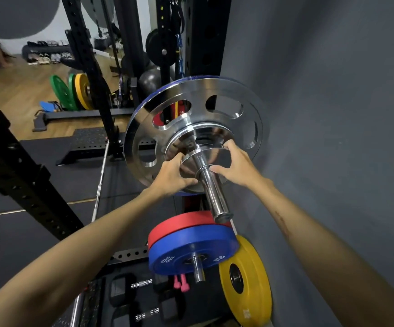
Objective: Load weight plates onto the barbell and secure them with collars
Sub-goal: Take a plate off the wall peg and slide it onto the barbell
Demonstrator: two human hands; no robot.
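My left hand point(172, 174) and right hand point(234, 162) curl round rim of small chrome plate point(211, 155) on barbell sleeve point(212, 194), just short of big chrome plate point(191, 128). Push evenly both sides, keep plate square to sleeve so it doesn't bind, seat flush. Collar not in sight yet.

**Count of items around the barbell sleeve**

- Barbell sleeve point(212, 192): 1.
- Chrome plates on the sleeve: 2, one large slotted chrome plate point(226, 100) and one small chrome plate point(217, 156) in front of it.
- Hands point(172, 173) point(236, 166) at the small plate: 2.
- Storage peg plates below the sleeve: 1 red plate point(181, 223), 1 blue plate point(191, 244).
- Yellow plate point(250, 279) against the wall, below the sleeve: 1.
- Far left of the sleeve, on the floor rack: 2 green plates point(60, 90), 1 yellow point(82, 90).
- Pink dumbbells point(181, 283) below the sleeve: 2.
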